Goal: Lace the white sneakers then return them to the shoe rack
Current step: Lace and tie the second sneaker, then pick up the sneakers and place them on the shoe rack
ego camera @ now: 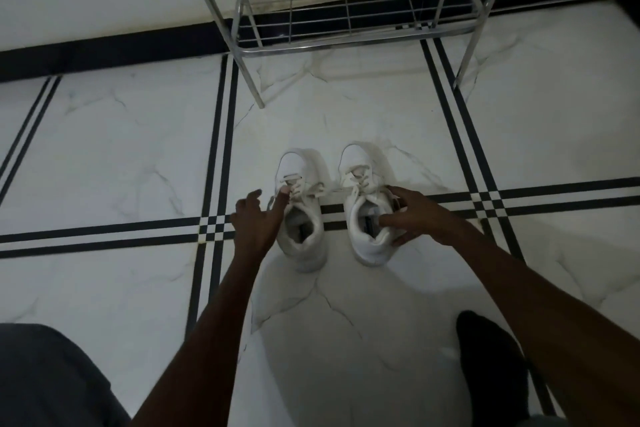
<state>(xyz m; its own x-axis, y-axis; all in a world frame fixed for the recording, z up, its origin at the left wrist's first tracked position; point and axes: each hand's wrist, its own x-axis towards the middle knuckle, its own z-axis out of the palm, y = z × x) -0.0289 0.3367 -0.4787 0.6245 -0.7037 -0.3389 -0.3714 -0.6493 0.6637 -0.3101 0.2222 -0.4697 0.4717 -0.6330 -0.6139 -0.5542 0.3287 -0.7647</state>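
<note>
Left hand [258,218], fingers spread and open, gripping nothing; its forefinger touches the laces at the tongue of the left sneaker [302,208]. Both white sneakers stand side by side on the marble floor [104,156], toes pointing far, laces partly threaded and loose. Right sneaker [367,204]: the right hand [414,215] lies half-open over its collar, thumb inside the opening and fingers on the outer side, a light steadying hold. Far centre to right: the metal shoe rack [349,7], lower shelf bare. Lacing likely goes best one shoe at a time, ends drawn even before each crossing.
</note>
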